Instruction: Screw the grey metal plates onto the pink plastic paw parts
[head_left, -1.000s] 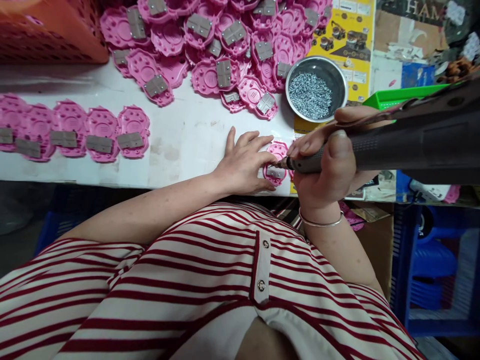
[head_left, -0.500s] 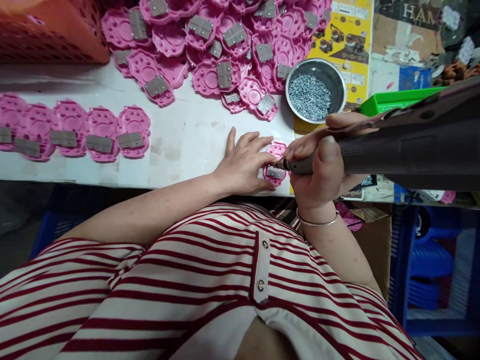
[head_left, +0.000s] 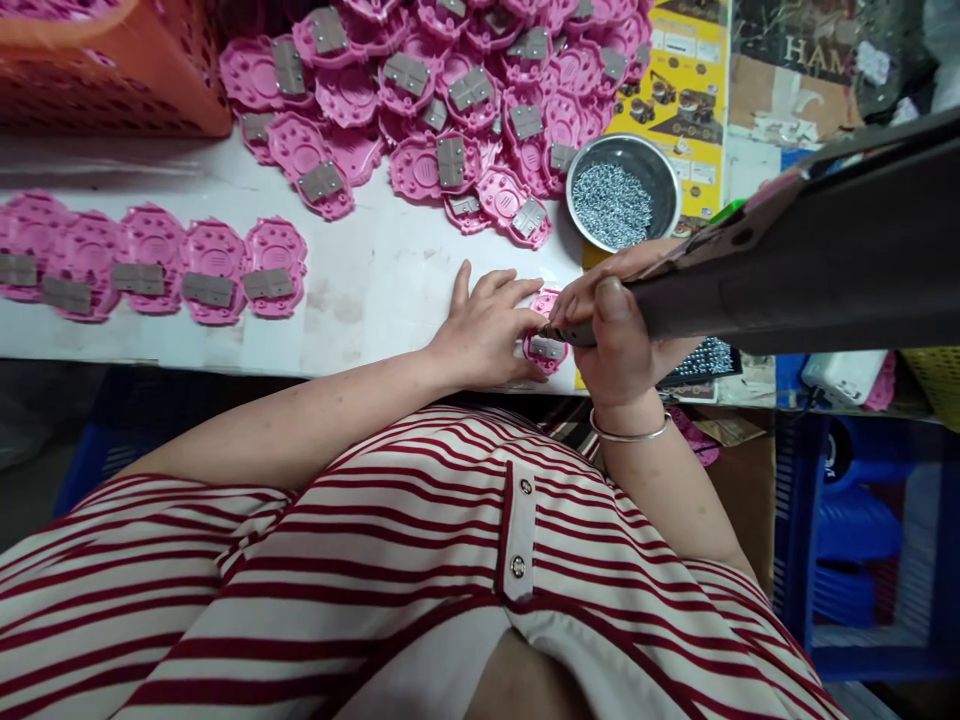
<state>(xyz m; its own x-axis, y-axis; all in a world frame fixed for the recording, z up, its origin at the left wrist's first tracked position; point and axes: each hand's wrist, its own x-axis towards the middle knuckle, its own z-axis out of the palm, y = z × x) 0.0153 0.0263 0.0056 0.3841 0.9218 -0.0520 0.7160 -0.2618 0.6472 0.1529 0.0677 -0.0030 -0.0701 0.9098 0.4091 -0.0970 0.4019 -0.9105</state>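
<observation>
Driving a fastener into a small pink shell (head_left: 544,302) looks like the step in hand. The shell lies on the white table (head_left: 360,270) just right of the frame's centre, a grey metal plate (head_left: 546,348) set across its lower part. The left hand (head_left: 487,330) reaches in from the left with its outer fingers fanned, while the index finger and thumb grip the shell at its left side. The right hand (head_left: 622,345) is wrapped around the front end of a dark electric screwdriver (head_left: 750,295), thumb on top, the long body slanting off toward the upper right. The bit points at the upper edge of the plate, close beside the left index fingertip; whether it is seated in a screw head is too small to tell.

The next move seems to call for steady pressure in line with the screw, the shell held firmly, and the left fingertip kept clear of the bit.

A steel bowl (head_left: 664,175) of what look like screws (head_left: 613,205) stands at upper right of centre. A row of plated shells (head_left: 214,265) lies at mid-left, and a heap of similar shells (head_left: 442,165) fills the top centre, beside an orange basket (head_left: 172,70) at upper left.
</observation>
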